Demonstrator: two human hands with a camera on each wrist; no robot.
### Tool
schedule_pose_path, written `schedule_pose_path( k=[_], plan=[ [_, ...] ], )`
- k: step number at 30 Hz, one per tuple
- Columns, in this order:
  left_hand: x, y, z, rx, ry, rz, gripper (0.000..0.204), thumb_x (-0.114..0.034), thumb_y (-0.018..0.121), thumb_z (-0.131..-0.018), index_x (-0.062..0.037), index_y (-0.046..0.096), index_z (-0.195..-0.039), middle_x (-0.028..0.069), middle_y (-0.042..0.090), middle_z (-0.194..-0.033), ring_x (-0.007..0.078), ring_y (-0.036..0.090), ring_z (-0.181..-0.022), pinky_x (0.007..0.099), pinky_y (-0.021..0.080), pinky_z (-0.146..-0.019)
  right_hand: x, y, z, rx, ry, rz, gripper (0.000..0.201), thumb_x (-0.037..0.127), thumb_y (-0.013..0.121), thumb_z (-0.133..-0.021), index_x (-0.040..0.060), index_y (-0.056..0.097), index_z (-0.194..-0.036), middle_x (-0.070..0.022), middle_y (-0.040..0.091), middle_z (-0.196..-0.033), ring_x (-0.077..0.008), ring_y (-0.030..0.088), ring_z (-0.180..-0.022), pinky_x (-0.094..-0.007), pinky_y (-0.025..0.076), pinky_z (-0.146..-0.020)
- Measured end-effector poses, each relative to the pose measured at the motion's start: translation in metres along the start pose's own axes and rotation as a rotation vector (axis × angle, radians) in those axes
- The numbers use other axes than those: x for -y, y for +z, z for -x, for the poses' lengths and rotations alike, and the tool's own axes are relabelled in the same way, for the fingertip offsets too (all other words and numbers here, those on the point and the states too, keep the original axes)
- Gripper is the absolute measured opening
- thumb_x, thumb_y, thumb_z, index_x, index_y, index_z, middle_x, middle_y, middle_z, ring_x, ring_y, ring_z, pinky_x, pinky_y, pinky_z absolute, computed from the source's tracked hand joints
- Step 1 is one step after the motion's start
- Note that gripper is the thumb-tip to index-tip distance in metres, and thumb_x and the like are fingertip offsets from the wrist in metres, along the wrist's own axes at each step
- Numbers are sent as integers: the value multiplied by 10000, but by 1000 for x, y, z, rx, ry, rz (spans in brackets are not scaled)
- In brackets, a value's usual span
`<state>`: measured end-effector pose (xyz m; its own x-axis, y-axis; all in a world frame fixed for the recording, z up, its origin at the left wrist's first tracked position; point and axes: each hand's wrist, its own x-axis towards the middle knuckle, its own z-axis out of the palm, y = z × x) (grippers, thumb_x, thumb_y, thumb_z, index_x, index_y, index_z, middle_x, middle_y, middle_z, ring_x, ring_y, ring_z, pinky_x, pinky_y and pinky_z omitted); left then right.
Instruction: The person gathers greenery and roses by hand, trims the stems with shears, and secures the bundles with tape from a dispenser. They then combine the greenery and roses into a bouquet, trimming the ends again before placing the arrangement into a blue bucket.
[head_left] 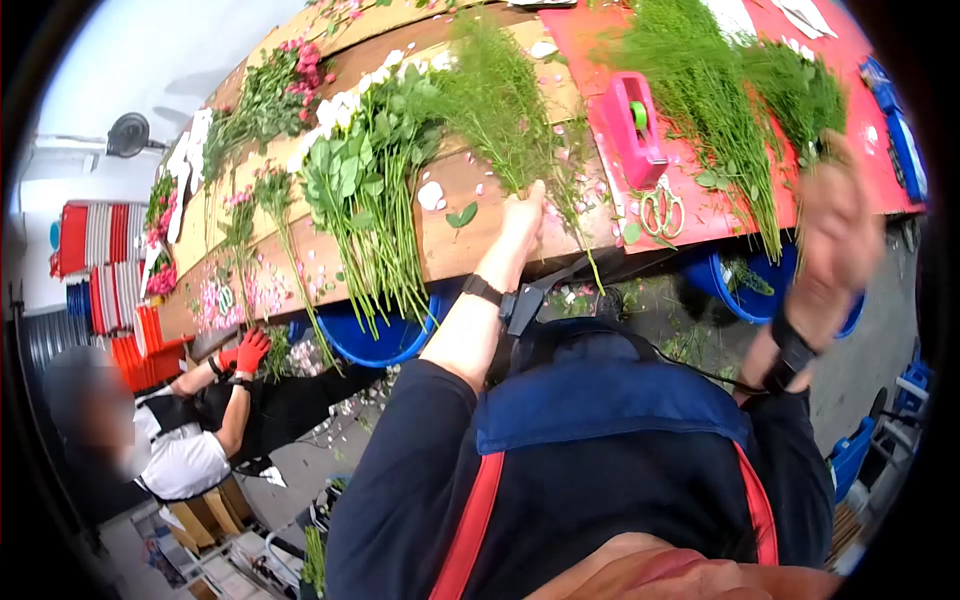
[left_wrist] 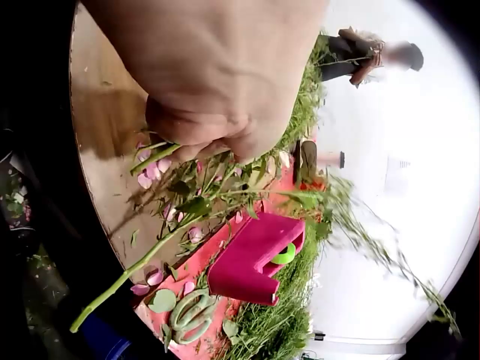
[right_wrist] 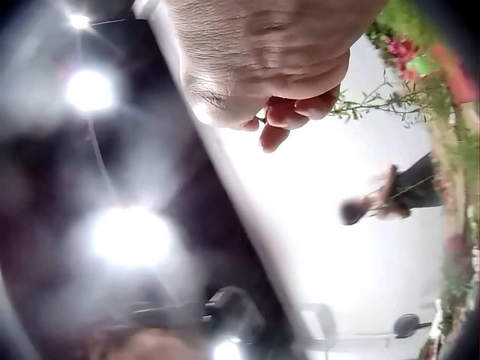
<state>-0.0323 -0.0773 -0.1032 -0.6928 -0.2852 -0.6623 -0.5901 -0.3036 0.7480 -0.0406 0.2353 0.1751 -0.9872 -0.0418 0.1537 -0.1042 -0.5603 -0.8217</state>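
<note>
My left hand grips a bunch of feathery green foliage over the table's front edge. In the left wrist view, a cut stem end pokes out below its curled fingers. Beside that hand, a leafy stem hangs past the edge. My right hand, blurred in the head view, is raised at the right. The right wrist view shows its fingers bent, with a thin green sprig coming out from them. A pink tape dispenser and green-handled scissors lie between the hands.
White roses with long stems lie left of my left hand, pink flowers farther off. More feathery greenery covers the red sheet. Blue buckets stand below the edge. Another person in red gloves works at the left.
</note>
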Motion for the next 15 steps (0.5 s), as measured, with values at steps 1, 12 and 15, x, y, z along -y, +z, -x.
schedule_pose_path(
  k=[1,12,15],
  plan=[
    [1,-5,5,-19,19,67,266,-307,538,-939,-59,534,-844,21,515,-640,106,342,-368,274,232,-321,32,-19,10,71,-75,-221,341,90,412,-942,-109,489,-1207,69,362,-623,-9,333,-520,-142,273,-457],
    [1,9,65,584,22,370,463,-408,427,-974,-2,501,-1184,155,627,-1010,236,641,-841,355,545,-718,-213,13,60,440,697,726,210,174,493,-953,-5,587,-899,-71,651,-784,-120,617,-633,-232,483,-543],
    [4,18,67,587,13,365,435,-416,451,-964,-10,539,-1092,141,632,-953,226,641,-799,364,552,-667,-212,21,74,207,936,394,221,195,443,-976,7,548,-927,-100,657,-797,-153,640,-610,-234,491,-503]
  ],
)
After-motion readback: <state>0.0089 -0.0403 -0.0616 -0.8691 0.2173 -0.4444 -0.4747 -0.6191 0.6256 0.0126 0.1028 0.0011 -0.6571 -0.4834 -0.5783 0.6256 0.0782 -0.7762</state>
